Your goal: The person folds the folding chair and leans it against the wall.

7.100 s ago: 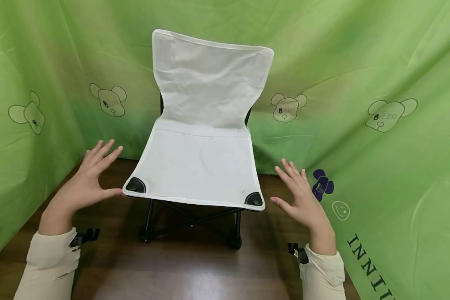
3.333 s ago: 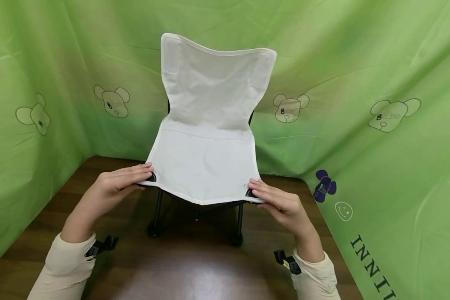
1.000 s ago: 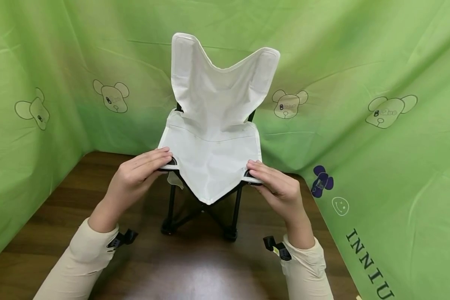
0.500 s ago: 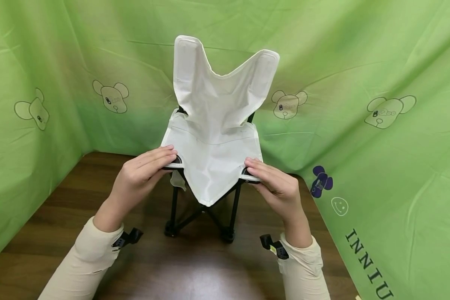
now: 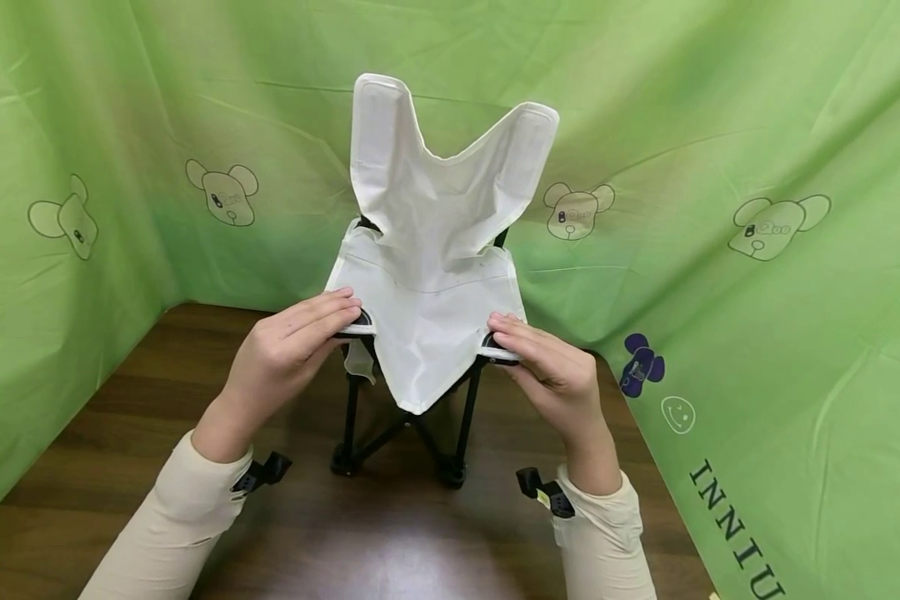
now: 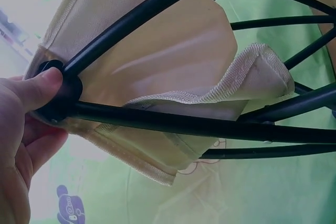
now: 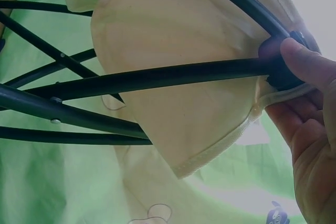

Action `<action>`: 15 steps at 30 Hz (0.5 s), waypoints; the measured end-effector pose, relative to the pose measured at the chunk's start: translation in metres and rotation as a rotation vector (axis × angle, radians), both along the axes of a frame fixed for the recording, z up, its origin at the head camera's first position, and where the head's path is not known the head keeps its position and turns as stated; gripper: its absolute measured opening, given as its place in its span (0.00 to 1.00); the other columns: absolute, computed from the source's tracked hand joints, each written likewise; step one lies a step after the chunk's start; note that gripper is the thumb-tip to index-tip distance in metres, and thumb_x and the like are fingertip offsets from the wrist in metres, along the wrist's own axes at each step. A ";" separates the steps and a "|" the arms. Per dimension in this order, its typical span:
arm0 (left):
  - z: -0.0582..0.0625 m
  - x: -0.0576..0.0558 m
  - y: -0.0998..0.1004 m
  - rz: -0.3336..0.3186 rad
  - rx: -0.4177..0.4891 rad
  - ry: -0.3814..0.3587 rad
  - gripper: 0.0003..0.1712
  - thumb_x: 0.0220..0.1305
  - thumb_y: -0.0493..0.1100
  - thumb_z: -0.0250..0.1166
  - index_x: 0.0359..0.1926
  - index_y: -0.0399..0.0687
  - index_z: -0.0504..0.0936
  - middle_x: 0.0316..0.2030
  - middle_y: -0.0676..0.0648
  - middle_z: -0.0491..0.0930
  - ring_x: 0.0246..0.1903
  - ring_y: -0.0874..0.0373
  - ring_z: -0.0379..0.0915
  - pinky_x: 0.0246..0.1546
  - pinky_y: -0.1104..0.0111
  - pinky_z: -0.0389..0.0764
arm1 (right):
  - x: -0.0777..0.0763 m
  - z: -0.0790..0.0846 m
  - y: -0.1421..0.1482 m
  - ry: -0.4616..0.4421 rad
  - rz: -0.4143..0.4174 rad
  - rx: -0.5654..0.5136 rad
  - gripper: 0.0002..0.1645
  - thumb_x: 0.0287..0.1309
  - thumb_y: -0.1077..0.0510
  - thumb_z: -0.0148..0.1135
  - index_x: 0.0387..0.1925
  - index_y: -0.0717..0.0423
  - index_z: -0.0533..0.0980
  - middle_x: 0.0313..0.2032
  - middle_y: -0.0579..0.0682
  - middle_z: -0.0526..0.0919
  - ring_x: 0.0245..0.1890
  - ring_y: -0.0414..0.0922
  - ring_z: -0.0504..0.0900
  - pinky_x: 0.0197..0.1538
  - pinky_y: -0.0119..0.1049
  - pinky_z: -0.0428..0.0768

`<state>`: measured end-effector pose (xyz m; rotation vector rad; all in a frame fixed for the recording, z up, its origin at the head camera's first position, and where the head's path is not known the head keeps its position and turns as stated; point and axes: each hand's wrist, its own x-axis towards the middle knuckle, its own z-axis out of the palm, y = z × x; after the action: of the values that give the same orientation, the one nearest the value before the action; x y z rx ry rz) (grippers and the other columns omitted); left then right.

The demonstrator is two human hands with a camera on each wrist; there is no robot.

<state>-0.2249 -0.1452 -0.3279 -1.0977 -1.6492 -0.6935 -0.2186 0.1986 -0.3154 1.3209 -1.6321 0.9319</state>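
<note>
A white fabric folding chair [image 5: 427,292] with a black tube frame stands upright, partly folded. Its seat sags into a point at the front and the backrest dips in a V. My left hand [image 5: 285,350] grips the front left seat corner, fingers on top. In the left wrist view its thumb presses the black corner joint [image 6: 58,93] from below. My right hand [image 5: 558,375] holds the front right corner the same way, thumb under the black joint [image 7: 281,64] in the right wrist view. Crossed black tubes [image 7: 157,77] run beneath the fabric.
The chair stands on a dark brown wooden surface [image 5: 120,433]. Green printed cloth [image 5: 720,167] hangs behind it and along both sides, close to the chair's back.
Both hands have come from beside the chair to its front corners and moved closer together. The flat seat and backrest have folded inward, and the legs have drawn nearer each other.
</note>
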 end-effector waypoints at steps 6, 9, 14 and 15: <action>0.002 0.000 0.005 0.014 0.005 0.029 0.14 0.74 0.39 0.62 0.52 0.34 0.87 0.50 0.38 0.87 0.51 0.42 0.85 0.60 0.62 0.80 | 0.000 0.001 -0.001 -0.002 -0.007 -0.003 0.14 0.63 0.66 0.70 0.43 0.76 0.84 0.47 0.70 0.86 0.54 0.58 0.86 0.61 0.45 0.81; 0.003 0.000 0.007 0.013 0.012 0.035 0.13 0.74 0.38 0.62 0.52 0.34 0.87 0.50 0.38 0.88 0.51 0.42 0.85 0.60 0.61 0.81 | 0.000 0.002 -0.002 -0.004 -0.011 -0.001 0.14 0.62 0.66 0.70 0.43 0.76 0.84 0.47 0.70 0.86 0.55 0.58 0.86 0.61 0.45 0.81; 0.004 -0.001 0.009 -0.009 0.024 0.026 0.14 0.74 0.38 0.63 0.52 0.34 0.87 0.50 0.38 0.87 0.51 0.42 0.85 0.60 0.61 0.80 | -0.001 0.004 -0.004 -0.004 -0.006 -0.003 0.14 0.63 0.65 0.70 0.44 0.76 0.84 0.48 0.70 0.86 0.55 0.58 0.86 0.61 0.45 0.81; 0.004 -0.001 0.010 -0.023 0.032 0.018 0.14 0.74 0.39 0.63 0.52 0.34 0.87 0.50 0.38 0.87 0.51 0.42 0.85 0.60 0.62 0.80 | -0.001 0.004 -0.005 -0.003 -0.005 -0.003 0.14 0.63 0.65 0.69 0.44 0.76 0.84 0.48 0.70 0.86 0.55 0.58 0.86 0.61 0.46 0.81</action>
<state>-0.2262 -0.1355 -0.3237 -1.0982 -1.6075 -0.7206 -0.2194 0.1939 -0.3113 1.3138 -1.6341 0.9335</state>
